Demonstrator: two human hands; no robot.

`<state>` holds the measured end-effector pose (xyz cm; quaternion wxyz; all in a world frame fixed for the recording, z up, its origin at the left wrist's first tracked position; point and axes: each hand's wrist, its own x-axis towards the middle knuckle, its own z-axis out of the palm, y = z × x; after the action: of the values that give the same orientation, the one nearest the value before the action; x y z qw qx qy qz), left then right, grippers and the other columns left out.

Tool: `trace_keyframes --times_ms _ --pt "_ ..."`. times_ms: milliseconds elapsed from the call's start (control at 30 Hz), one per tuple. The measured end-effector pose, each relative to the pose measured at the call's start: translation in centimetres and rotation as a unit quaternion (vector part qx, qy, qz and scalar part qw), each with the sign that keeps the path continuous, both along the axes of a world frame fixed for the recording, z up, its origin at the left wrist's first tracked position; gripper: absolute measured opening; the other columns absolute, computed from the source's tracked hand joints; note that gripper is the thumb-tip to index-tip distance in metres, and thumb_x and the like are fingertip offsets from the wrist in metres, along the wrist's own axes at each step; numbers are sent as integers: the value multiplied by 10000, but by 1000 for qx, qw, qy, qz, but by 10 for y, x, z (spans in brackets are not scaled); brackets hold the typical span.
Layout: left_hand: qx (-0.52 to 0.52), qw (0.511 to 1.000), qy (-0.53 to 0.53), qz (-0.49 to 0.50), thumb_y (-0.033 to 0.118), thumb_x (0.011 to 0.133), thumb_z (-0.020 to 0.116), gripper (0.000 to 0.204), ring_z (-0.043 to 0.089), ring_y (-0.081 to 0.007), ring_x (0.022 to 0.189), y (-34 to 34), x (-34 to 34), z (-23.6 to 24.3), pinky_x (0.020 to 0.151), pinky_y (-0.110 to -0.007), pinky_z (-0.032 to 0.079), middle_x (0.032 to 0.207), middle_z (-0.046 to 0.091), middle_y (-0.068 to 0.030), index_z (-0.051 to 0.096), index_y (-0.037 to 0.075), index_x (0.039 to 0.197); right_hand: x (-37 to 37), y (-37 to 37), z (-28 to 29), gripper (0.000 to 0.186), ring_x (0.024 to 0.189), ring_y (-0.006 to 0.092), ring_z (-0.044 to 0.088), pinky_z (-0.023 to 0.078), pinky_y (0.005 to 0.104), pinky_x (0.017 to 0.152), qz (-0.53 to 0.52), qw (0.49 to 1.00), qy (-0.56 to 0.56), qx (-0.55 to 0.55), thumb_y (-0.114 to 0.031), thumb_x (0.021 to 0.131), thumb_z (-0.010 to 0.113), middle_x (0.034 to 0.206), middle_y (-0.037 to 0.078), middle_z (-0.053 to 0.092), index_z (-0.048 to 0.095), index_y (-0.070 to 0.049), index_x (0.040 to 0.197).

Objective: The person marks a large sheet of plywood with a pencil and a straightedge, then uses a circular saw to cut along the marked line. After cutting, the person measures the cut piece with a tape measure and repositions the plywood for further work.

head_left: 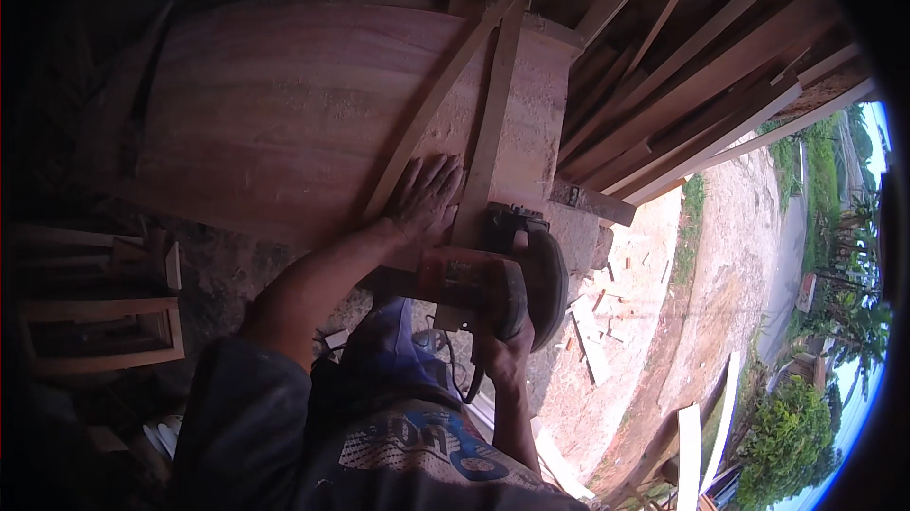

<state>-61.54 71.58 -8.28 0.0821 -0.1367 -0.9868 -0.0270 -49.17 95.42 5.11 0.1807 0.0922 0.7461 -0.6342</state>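
My right hand point(507, 348) is closed on the rear handle of a circular saw point(464, 282), which has a red and black body and a dark round guard. The saw sits at the near end of a wooden strip point(487, 132) lying on the workbench; its blade is hidden. My left hand point(427, 198) lies flat with fingers stretched out, beside that strip and at the near end of a second strip point(431, 108). The two strips meet at their far ends. Whether the left palm presses on a strip or on the board below, I cannot tell.
A wide, sawdust-covered wooden board point(275, 103) forms the bench top. Long planks point(701, 84) are stacked at the far right. Wooden frames point(104, 336) stand at the left. A power cord point(471, 388) hangs under the saw, and offcuts point(592, 345) litter the sunlit ground.
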Motion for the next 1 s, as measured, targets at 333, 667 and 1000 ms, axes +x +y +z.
trace_keyframes --times_ms 333,667,1000 --pt "37 999 -28 -16 451 896 556 824 134 -265 1542 -2 -4 -18 1227 -529 61 1647 218 -136 298 7 1541 -33 -8 2 390 886 136 599 498 317 826 3 1000 -11 -27 -105 774 735 980 45 666 610 -17 1132" --pt "31 997 43 -60 450 926 505 770 198 -283 1526 -9 -7 -17 1238 -494 92 1618 279 -159 339 -19 1513 -53 -12 2 394 902 147 612 505 328 834 12 1000 18 -17 -111 771 732 1004 62 672 603 -11 1129" --pt "-53 986 148 -58 278 933 399 557 391 -295 1448 -8 -8 -3 1215 -475 236 1508 470 -156 511 -6 1399 -71 -15 2 395 909 152 608 498 321 836 14 999 25 -13 -111 766 734 997 65 664 603 -12 1126"
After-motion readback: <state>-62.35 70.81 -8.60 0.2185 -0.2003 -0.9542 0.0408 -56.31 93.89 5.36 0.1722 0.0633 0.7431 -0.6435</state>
